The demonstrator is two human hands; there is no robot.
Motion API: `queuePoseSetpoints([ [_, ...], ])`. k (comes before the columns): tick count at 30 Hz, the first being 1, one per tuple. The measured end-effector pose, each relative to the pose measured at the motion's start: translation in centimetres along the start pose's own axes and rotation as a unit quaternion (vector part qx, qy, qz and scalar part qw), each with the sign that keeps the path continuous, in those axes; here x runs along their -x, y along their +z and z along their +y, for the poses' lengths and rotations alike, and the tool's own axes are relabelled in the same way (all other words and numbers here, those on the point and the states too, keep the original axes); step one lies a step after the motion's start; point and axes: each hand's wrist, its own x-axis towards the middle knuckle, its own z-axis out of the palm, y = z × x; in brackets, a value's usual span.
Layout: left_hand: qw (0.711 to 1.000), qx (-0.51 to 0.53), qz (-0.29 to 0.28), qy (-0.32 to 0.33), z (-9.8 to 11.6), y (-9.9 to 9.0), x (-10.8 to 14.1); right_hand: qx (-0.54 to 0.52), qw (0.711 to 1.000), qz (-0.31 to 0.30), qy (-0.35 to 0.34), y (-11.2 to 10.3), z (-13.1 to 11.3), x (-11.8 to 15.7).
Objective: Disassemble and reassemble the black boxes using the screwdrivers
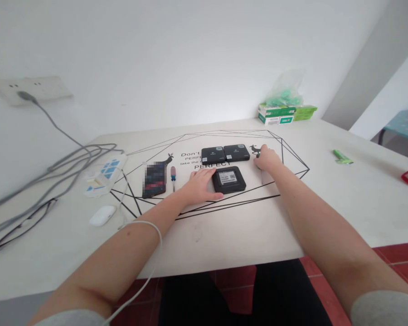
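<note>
A flat black square box (238,185) with a white label on its upturned face lies on the table. My left hand (201,186) holds its left side, fingers at the back corner and thumb along the front edge. To the right, my right hand (268,159) is closed around a dark handle, with a thin screwdriver shaft (262,177) pointing down toward the tabletop. Most of that handle is hidden by the fingers. Behind the labelled box are two more flat black boxes, a left one (213,155) and a right one (237,153), side by side.
Left of my hand lie another screwdriver (173,174) and a phone (154,179). Further left are a white earphone case (102,216), a clear parts case (107,174), glasses (22,226) and grey cables (78,156). Green boxes (277,114) stand at the back. A white cord crosses my left forearm.
</note>
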Motion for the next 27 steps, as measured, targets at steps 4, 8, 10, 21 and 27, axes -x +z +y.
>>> queuePoseSetpoints([
  [4, 0.999, 0.007, 0.017, 0.04, 0.1, -0.1, 0.2, -0.173, 0.982, 0.054, -0.052, -0.3, -1.4, 1.0],
  [8, 0.997, -0.016, 0.018, 0.078, 0.9, 0.0, 0.5, -0.392, 0.898, 0.13, -0.149, 0.0, -3.7, 3.6],
  [10, 0.996, -0.027, 0.019, 0.082, 1.5, 0.1, 0.7, -0.414, 0.874, 0.129, -0.218, 0.4, -4.7, 5.1],
  [21, 0.994, -0.011, 0.02, 0.105, 2.2, 0.3, 0.8, -0.328, 0.863, 0.141, -0.359, 2.0, -5.6, 7.6],
  [27, 0.993, -0.026, 0.018, 0.118, 2.1, 0.4, 0.7, -0.317, 0.854, 0.12, -0.394, 2.3, -5.7, 7.5],
])
